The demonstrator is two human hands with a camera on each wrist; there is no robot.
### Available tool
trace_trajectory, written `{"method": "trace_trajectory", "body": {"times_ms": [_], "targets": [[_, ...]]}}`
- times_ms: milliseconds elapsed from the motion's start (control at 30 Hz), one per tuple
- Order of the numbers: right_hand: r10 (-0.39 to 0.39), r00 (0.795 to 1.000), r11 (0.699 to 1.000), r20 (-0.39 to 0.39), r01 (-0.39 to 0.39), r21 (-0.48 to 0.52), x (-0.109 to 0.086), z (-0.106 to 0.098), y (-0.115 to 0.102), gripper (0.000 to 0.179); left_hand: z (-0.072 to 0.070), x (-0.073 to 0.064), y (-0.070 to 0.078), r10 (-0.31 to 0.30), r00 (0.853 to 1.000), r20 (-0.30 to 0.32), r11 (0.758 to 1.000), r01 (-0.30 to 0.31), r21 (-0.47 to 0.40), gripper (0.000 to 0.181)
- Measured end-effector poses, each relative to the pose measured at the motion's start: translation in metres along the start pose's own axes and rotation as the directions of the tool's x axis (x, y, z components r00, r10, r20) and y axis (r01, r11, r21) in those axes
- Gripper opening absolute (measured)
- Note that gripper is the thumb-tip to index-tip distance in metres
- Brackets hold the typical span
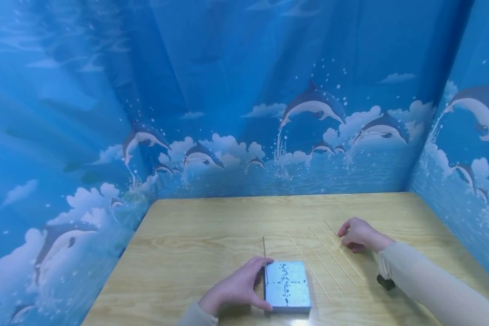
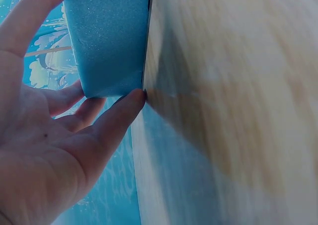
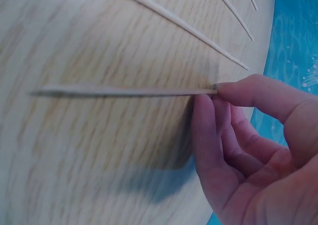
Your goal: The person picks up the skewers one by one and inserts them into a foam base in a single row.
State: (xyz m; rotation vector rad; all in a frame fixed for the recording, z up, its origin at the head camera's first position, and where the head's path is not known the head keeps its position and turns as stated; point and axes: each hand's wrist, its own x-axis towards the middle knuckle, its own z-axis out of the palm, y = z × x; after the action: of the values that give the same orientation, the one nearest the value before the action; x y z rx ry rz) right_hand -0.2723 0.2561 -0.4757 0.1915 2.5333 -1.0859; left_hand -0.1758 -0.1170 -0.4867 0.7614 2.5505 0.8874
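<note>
A blue-grey foam block (image 1: 297, 294) with many small holes in its top sits on the wooden table. My left hand (image 1: 244, 283) grips its left side, thumb at the near corner and fingers at the far one. The left wrist view shows the thumb against a lower corner of the block (image 2: 109, 41). One thin wooden stick (image 1: 264, 249) stands upright at the block's left edge. To the right, my right hand (image 1: 360, 234) is low over the table. Its thumb and index finger pinch the end of a thin wooden stick (image 3: 129, 91).
Several thin sticks lie slanted and side by side between block and right hand, among them one stick (image 1: 308, 266) closest to the block. A blue dolphin-print curtain (image 1: 228, 181) encloses the wooden table (image 1: 187, 244) at the back and sides.
</note>
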Motion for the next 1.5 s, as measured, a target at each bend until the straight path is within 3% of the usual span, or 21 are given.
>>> {"method": "trace_trajectory", "body": {"times_ms": [467,733,1167,1500], "targets": [[0.037,0.996,0.988,0.080,-0.049,0.150,-0.007,-0.013,0.005,0.033,0.002,0.000,0.000,0.007,1.000,0.000,1.000,-0.007,-0.010,0.108],[0.044,0.993,0.983,0.108,-0.062,0.173,-0.010,-0.019,-0.001,0.043,0.002,0.000,0.001,0.005,1.000,0.001,1.000,-0.005,-0.008,0.108],[-0.052,0.990,0.957,0.128,0.013,0.289,-0.021,-0.017,-0.020,0.057,0.000,-0.001,0.001,-0.005,1.000,-0.002,1.000,0.005,-0.024,0.109],[-0.125,0.979,0.940,0.161,0.065,0.334,-0.039,-0.015,-0.041,0.053,-0.002,-0.003,0.004,-0.008,1.000,-0.002,0.999,0.007,-0.050,0.107]]}}
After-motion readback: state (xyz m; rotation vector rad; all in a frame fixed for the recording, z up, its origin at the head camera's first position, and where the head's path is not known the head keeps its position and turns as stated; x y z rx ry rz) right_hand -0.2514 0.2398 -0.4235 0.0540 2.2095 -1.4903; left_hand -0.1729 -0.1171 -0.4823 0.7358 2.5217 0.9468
